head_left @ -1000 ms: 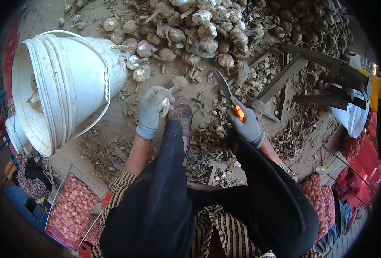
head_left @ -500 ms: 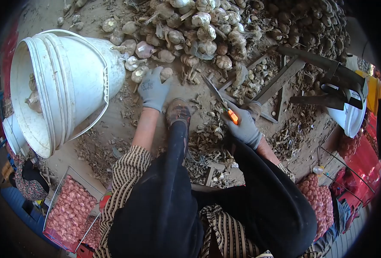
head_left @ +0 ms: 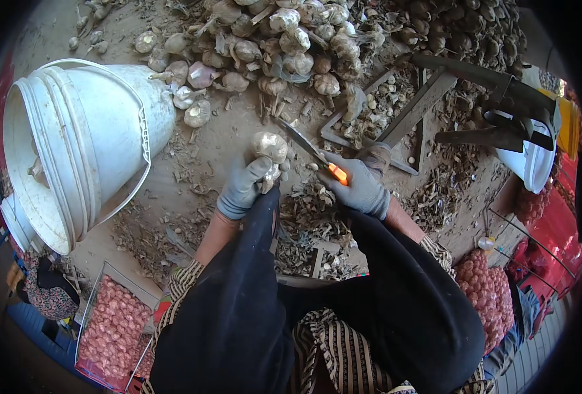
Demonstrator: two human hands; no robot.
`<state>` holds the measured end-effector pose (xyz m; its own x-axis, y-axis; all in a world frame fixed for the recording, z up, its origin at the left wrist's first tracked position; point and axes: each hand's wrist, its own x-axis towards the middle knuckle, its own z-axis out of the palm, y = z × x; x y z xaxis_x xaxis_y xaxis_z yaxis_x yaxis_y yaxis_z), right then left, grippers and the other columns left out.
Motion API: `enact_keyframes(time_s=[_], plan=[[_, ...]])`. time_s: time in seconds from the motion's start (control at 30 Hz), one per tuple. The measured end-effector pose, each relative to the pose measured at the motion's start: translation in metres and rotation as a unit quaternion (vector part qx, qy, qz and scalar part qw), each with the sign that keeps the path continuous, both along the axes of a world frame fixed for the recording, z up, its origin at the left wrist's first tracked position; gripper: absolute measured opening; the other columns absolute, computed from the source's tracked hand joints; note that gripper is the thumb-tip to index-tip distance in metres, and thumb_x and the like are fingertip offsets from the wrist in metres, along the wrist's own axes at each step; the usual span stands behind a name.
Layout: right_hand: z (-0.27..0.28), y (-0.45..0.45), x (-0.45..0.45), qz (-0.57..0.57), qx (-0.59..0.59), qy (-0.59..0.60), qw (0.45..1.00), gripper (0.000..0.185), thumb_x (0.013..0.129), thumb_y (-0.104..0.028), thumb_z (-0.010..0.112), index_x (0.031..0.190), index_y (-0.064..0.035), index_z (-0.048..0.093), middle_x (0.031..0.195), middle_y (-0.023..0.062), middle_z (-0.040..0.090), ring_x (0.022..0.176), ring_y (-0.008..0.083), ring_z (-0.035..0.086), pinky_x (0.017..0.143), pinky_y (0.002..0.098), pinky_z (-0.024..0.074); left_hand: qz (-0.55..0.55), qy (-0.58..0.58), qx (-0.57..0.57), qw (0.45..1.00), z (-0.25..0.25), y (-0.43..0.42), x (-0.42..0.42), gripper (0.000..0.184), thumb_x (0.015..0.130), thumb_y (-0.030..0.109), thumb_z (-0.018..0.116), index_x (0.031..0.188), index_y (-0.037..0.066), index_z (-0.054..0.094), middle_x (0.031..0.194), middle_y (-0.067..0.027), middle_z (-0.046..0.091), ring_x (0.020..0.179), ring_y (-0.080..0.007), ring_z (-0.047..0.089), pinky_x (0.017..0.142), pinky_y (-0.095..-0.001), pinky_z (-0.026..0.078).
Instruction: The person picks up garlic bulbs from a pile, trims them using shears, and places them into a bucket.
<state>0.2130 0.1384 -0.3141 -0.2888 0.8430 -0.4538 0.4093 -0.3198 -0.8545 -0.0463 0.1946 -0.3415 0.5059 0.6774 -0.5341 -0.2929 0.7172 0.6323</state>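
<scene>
My left hand (head_left: 240,189), in a grey work glove, is closed on garlic bulbs (head_left: 270,146). One bulb sticks up above the fingers and a second shows below it, above my left knee. My right hand (head_left: 361,186), gloved too, grips a knife (head_left: 336,173) by its orange and black handle. The blade points up and left, its tip close to the upper bulb; whether they touch I cannot tell. Ahead of both hands lies a heap of dry garlic (head_left: 297,43) with stems. Dry stalks and skins (head_left: 311,230) litter the ground between my legs.
A white bucket (head_left: 117,118) lies on its side at the left, garlic inside. A metal frame (head_left: 419,108) stands at the right, near a second white bucket (head_left: 534,164). Filled mesh sacks (head_left: 110,322) of garlic sit at lower left and right. Another person (head_left: 48,289) is at far left.
My left hand has picked garlic bulbs from the edge of the heap and drawn them back toward my knee. My right hand, still with the knife, has shifted slightly left.
</scene>
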Motion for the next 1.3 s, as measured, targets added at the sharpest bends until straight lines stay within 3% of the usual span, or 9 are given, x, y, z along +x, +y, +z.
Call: enact_keyframes(time_s=[0.2,0.37,0.47,0.53,0.63,0.93,1.0,1.07,1.3], plan=[[-0.020,-0.014,0.004,-0.141,-0.025,0.012,0.990,0.045,0.093,-0.017,0.069,0.132,0.0012,0.057,0.070,0.0089,0.057,0.066,0.0077,0.050,0.063,0.0290,0.0476,0.131,0.207,0.236,0.941,0.096,0.031,-0.023,0.056,0.084,0.023,0.070,0.127,-0.006,0.050,0.105,-0.0155,0.068,0.079,-0.0154,0.066,0.065,-0.0212,0.051],[-0.023,-0.021,0.009,-0.162,-0.023,0.032,0.986,0.049,0.094,-0.017,0.068,0.138,-0.0012,0.054,0.073,0.0079,0.057,0.071,0.0083,0.051,0.067,0.0284,0.0472,0.364,0.609,0.565,0.421,0.221,0.082,-0.080,0.046,0.085,0.009,0.070,0.125,-0.009,0.055,0.123,-0.0227,0.063,0.112,-0.0297,0.064,0.096,-0.0412,0.054],[-0.017,-0.014,0.008,-0.177,-0.003,0.042,0.983,0.050,0.094,-0.016,0.067,0.139,-0.0013,0.053,0.072,0.0069,0.056,0.070,0.0085,0.050,0.066,0.0289,0.0467,0.177,0.812,0.551,0.072,0.222,0.094,-0.123,0.048,0.083,0.011,0.079,0.125,-0.001,0.059,0.130,-0.0158,0.056,0.120,-0.0295,0.055,0.101,-0.0399,0.047],[-0.017,-0.013,0.009,-0.176,-0.013,0.033,0.984,0.050,0.094,-0.016,0.067,0.139,-0.0013,0.053,0.073,0.0069,0.056,0.070,0.0086,0.051,0.067,0.0286,0.0469,0.200,0.785,0.577,0.104,0.193,0.091,-0.087,0.046,0.080,0.012,0.081,0.120,0.001,0.062,0.121,-0.0142,0.061,0.109,-0.0278,0.060,0.093,-0.0389,0.050],[-0.020,-0.016,0.012,-0.174,-0.034,0.017,0.984,0.050,0.094,-0.016,0.066,0.140,-0.0014,0.052,0.074,0.0070,0.056,0.071,0.0088,0.052,0.068,0.0285,0.0473,0.050,0.619,0.580,0.528,0.102,0.094,-0.029,0.031,0.080,0.013,0.079,0.108,0.009,0.068,0.093,-0.0074,0.068,0.086,-0.0274,0.065,0.075,-0.0358,0.052],[-0.024,-0.020,0.009,-0.161,-0.015,0.017,0.987,0.051,0.094,-0.017,0.066,0.140,-0.0013,0.052,0.077,0.0101,0.060,0.072,0.0113,0.055,0.070,0.0293,0.0483,-0.241,0.699,0.368,0.565,-0.067,0.131,-0.022,0.069,0.077,0.048,0.078,0.128,0.009,0.052,0.112,-0.0193,0.066,0.100,-0.0352,0.067,0.082,-0.0507,0.053],[-0.017,-0.016,0.011,-0.140,-0.015,0.014,0.990,0.051,0.094,-0.017,0.067,0.140,-0.0012,0.052,0.078,0.0125,0.061,0.073,0.0130,0.056,0.071,0.0309,0.0485,-0.055,0.506,0.511,0.692,-0.088,0.116,-0.042,0.071,0.081,0.032,0.076,0.141,0.008,0.047,0.113,-0.0160,0.065,0.100,-0.0287,0.067,0.078,-0.0439,0.056],[-0.019,-0.017,0.012,-0.095,0.015,0.005,0.995,0.052,0.093,-0.019,0.067,0.140,-0.0021,0.051,0.083,0.0185,0.065,0.074,0.0252,0.065,0.071,0.0354,0.0499,0.026,0.208,0.123,0.970,-0.024,0.089,-0.032,0.075,0.083,0.007,0.064,0.152,0.006,0.035,0.119,-0.0123,0.060,0.100,-0.0236,0.065,0.070,-0.0304,0.057],[0.011,-0.001,0.013,0.030,0.015,-0.059,0.998,0.060,0.091,-0.026,0.064,0.146,-0.0094,0.046,0.102,0.0232,0.067,0.095,0.0397,0.066,0.083,0.0442,0.0513,0.114,-0.123,-0.017,0.986,0.015,0.024,-0.008,0.074,0.089,0.003,0.055,0.157,0.008,0.026,0.128,-0.0169,0.059,0.097,-0.0254,0.066,0.074,-0.0321,0.057]])
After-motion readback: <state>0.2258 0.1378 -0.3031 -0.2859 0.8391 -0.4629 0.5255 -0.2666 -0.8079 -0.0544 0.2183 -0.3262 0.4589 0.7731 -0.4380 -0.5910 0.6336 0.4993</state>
